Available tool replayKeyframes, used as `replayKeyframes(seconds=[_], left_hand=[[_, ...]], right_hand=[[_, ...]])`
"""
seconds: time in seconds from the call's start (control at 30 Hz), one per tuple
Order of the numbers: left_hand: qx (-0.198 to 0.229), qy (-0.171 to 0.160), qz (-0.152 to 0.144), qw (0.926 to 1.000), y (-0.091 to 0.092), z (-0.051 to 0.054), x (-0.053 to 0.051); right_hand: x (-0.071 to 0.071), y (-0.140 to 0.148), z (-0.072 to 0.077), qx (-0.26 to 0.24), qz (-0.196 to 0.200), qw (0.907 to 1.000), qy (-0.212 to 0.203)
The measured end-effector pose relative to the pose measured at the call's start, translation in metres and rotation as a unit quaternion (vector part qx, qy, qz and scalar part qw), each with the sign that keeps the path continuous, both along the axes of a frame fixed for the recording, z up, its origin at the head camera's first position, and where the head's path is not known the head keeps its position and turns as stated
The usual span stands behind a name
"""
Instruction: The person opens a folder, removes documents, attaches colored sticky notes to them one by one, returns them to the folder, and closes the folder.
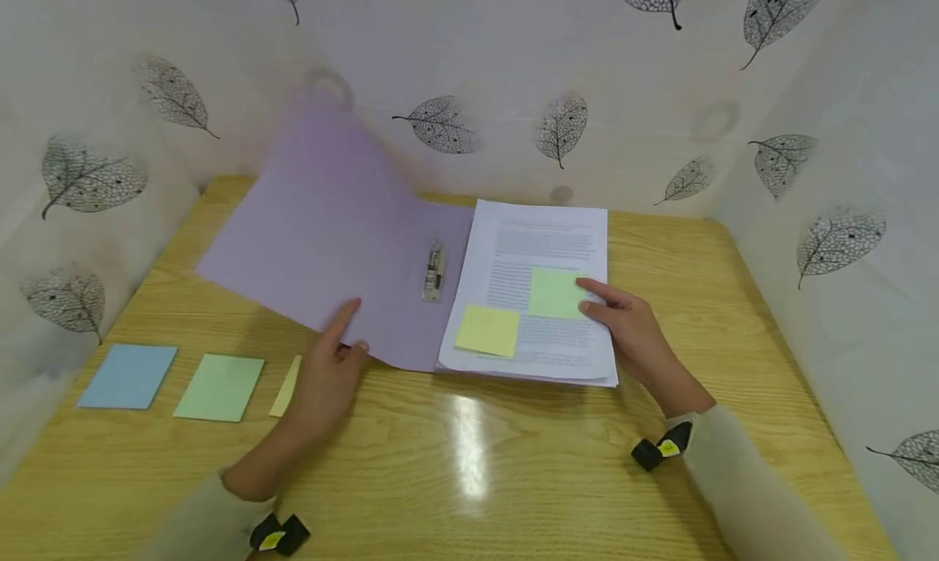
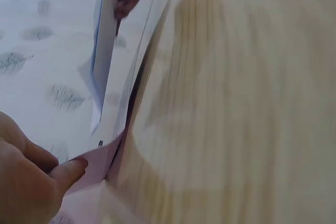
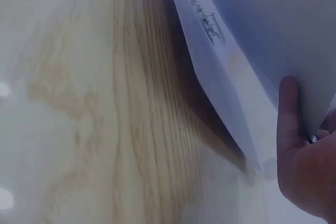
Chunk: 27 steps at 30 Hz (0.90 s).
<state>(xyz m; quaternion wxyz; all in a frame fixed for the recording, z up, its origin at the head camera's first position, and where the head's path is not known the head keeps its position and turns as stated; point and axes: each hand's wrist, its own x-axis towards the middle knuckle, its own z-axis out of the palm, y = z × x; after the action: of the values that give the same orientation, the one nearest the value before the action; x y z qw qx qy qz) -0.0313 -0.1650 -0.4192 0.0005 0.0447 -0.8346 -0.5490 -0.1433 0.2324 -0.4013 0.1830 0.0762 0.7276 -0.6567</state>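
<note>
A light purple file folder (image 1: 315,227) lies spread on the table, its left cover raised at a slant. My left hand (image 1: 328,386) pinches that cover's lower edge; the thumb also shows against the cover in the left wrist view. A metal clip (image 1: 434,271) sits near the fold. On the folder's right side is a stack of printed papers (image 1: 543,235), which my right hand (image 1: 634,333) grips by the right edge. Beneath its fingertips is a green sticky note (image 1: 553,293) on the top sheet. To the lower left on that sheet is a yellow sticky note (image 1: 487,331).
At the table's left lie a blue sticky-note pad (image 1: 128,377), a green pad (image 1: 219,388) and a yellow pad (image 1: 286,388) partly hidden by my left hand. Leaf-patterned white sheeting (image 1: 506,55) rises behind and beside the wooden table (image 1: 469,463).
</note>
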Motion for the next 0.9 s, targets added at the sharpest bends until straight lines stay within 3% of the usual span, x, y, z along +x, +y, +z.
replayKeyframes(seconds=[0.13, 0.33, 0.7, 0.8, 0.9], left_hand=[[0.054, -0.029, -0.028, 0.9977, 0.02, -0.006, 0.004], [0.103, -0.06, -0.02, 0.9927, 0.041, -0.007, 0.012], [0.107, -0.067, -0.023, 0.9918, 0.047, -0.001, 0.021], [0.103, -0.061, -0.025, 0.9924, 0.047, -0.001, 0.023], [0.104, -0.058, -0.031, 0.9924, 0.047, 0.0, 0.024]], right_hand=[[-0.007, 0.01, -0.005, 0.013, 0.002, 0.9998, -0.012], [-0.013, 0.024, -0.012, 0.023, 0.01, 0.9993, -0.028], [-0.018, 0.027, -0.014, 0.026, 0.03, 0.9987, -0.034], [-0.02, 0.025, -0.016, 0.059, 0.044, 0.9972, -0.015], [-0.02, 0.024, -0.019, 0.13, 0.071, 0.9887, 0.022]])
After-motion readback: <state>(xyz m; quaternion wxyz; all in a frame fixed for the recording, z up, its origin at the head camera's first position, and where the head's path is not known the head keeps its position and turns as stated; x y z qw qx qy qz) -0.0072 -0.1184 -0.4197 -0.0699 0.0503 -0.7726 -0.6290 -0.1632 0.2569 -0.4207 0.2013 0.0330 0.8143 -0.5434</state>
